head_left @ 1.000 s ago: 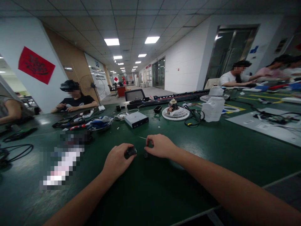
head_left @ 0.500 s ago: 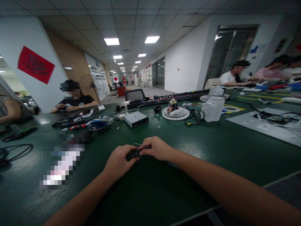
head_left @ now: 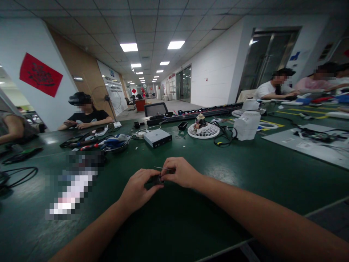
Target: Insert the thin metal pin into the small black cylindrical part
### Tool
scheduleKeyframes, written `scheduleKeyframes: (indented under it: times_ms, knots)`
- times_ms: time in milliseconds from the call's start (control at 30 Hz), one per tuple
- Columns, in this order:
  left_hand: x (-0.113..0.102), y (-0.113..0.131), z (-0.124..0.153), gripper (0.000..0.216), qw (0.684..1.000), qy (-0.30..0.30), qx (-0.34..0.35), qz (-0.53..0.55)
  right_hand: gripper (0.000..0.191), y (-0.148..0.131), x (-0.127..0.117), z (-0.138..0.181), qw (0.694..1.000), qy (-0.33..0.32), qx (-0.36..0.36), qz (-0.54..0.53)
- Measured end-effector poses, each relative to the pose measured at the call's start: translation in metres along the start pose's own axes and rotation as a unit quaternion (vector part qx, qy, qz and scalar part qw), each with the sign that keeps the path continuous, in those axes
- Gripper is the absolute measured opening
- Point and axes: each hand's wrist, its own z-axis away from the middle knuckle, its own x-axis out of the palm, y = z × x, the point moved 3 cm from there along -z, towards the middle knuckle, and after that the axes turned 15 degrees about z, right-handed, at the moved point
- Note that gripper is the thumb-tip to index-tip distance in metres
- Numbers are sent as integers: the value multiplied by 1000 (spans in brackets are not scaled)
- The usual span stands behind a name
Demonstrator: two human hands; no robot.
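My left hand [head_left: 137, 191] is closed around a small black part [head_left: 156, 179], held just above the green table [head_left: 191, 218]. My right hand [head_left: 181, 171] meets it from the right, fingers pinched on the same part. A thin metal pin or tool [head_left: 163, 168] sticks out to the left from between my right fingers. Most of the black part is hidden by my fingers.
A grey box [head_left: 157, 138], a white fan grille [head_left: 204, 131] with a motor, a white fan body [head_left: 247, 122] and cables lie farther back. A bowl of tools [head_left: 116, 143] sits at left. Several people work at the table's far sides.
My right hand came off the table and joined my left hand at the black part. Both hands now pinch it together, slightly closer than half a second ago.
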Motion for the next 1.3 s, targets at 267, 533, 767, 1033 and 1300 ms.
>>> scheduleKeyframes:
  times_ms: [267, 533, 767, 1033, 1300]
  knots:
    - [0, 3, -3, 29, 1000, 0, -7, 8, 34, 16, 11, -3, 977, -58, 139, -148]
    - [-9, -8, -6, 28, 983, 88, -161, -28, 17, 6, -18, -1, 987, 26, 61, 145]
    - [-5, -7, -5, 27, 991, 44, -128, -17, 19, 2, -19, 0, 963, -51, -29, 263]
    - [-1, -7, -4, 25, 993, 17, -114, -27, 20, 2, -14, 1, 968, -74, -4, 240]
    - [-2, -7, -4, 25, 994, 7, -110, -17, 19, 8, -12, 0, 974, -87, 37, 208]
